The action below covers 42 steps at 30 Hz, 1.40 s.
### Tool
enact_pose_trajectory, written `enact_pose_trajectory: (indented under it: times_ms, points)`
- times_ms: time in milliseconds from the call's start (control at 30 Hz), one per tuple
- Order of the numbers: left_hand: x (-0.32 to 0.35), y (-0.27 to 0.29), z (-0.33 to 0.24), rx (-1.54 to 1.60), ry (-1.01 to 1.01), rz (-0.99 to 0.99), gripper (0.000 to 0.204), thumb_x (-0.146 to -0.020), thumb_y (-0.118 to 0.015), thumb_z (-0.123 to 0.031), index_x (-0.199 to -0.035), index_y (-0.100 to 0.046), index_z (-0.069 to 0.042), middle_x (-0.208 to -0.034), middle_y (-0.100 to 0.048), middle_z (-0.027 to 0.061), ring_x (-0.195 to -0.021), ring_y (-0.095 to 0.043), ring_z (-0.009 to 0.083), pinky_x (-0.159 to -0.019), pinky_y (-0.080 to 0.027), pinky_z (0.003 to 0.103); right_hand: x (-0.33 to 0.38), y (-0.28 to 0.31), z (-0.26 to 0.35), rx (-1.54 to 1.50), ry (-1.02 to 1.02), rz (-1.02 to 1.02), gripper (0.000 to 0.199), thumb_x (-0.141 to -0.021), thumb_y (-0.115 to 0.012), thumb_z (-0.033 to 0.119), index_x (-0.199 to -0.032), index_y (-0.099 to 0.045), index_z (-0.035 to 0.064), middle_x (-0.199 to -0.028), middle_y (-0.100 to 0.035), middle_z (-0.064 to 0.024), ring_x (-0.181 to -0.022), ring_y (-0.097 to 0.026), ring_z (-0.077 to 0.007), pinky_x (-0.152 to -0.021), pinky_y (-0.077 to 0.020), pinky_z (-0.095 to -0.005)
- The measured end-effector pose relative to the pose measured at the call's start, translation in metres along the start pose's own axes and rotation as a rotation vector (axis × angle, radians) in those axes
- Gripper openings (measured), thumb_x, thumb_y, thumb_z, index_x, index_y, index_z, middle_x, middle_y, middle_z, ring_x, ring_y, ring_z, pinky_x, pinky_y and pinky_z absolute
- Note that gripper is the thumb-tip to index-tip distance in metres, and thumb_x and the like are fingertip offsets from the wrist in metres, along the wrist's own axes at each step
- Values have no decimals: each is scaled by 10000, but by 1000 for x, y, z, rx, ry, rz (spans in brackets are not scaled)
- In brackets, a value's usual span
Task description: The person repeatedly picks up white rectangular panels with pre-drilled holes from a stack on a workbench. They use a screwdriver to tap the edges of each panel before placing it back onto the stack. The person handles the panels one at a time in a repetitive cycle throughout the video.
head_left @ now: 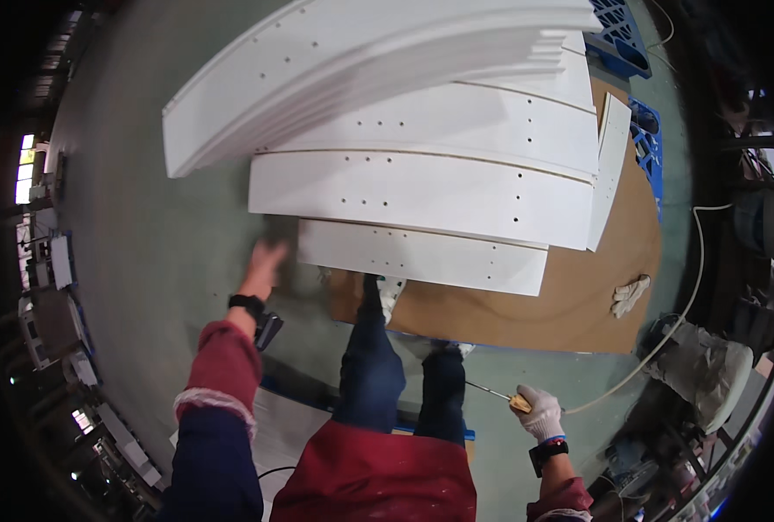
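Observation:
My left hand [268, 261] is bare and blurred by motion. It hovers just off the left end of the nearest white board [422, 257], and how its fingers are set does not show. Lower right, my right hand [541, 413] wears a white knit glove and is closed round a yellow-handled tool [519, 403] with a thin metal shaft pointing left. A pale hose [630, 380] reaches that glove; whether it joins the tool is hidden. Beyond lie more white boards with small drilled holes [422, 187], and a stack of curved white panels [343, 74] at the back.
Brown cardboard [570, 304] lies under the boards, with a loose white glove [630, 296] on its right part. Blue plastic pallets [617, 39] show at the far right. A plastic-wrapped item [704, 370] stands at the right. My legs [371, 370] are close to the boards' near edge.

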State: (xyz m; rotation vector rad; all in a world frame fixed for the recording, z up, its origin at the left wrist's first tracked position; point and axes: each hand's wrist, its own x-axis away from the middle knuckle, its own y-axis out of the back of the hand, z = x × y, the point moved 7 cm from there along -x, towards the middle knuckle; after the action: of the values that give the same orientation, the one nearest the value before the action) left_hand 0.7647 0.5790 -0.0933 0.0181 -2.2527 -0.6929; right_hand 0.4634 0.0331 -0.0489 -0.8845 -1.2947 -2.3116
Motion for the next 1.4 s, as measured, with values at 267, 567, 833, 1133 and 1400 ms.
enact_pose_trajectory:
  times_ms: [267, 567, 833, 1133, 1400]
  points:
    - [-51, -85, 57, -282, -172, -318, 559, -654, -780, -241, -1056, -555, 76, -1059, -609, 194, -978, -587, 272, -855, -447, 375, 10, -13, -32, 32, -103, 49, 238, -724, -710, 265, -859, -560, 140, -735, -592, -115, -727, -593, -354, -602, -465, -447]
    - [-50, -95, 128, -56, -84, -314, 573, -658, -801, -263, -1043, -567, 91, -986, -642, 160, -907, -620, 256, -837, -466, 331, -5, -21, -21, 11, -102, 41, 286, -724, -717, 266, -966, -602, 167, -771, -596, -119, -739, -593, -363, -626, -476, -446]
    - [56, -102, 108, 433, 179, 346, 502, -819, -674, -123, -1253, -484, 42, -1133, -597, 98, -1018, -594, 210, -882, -476, 335, -18, 42, 15, -48, 110, -317, 426, -743, -714, 227, -1146, -590, 166, -900, -631, -106, -841, -618, -333, -718, -514, -405]
    - [193, -93, 25, 586, 24, 160, 541, -798, -656, -68, -1286, -445, 29, -1147, -575, 105, -1036, -578, 224, -917, -461, 352, -16, 111, 30, 51, -314, -114, 300, -798, -648, 181, -1095, -606, 154, -934, -652, -173, -866, -636, -346, -710, -517, -433]
    - [281, -76, -84, 196, -355, 103, 404, -763, -667, -68, -1125, -559, 77, -1024, -629, 113, -928, -598, 183, -854, -457, 323, 12, 113, -32, -75, -303, -374, 276, -823, -620, 206, -1094, -596, 156, -889, -662, -157, -844, -643, -352, -706, -519, -444]
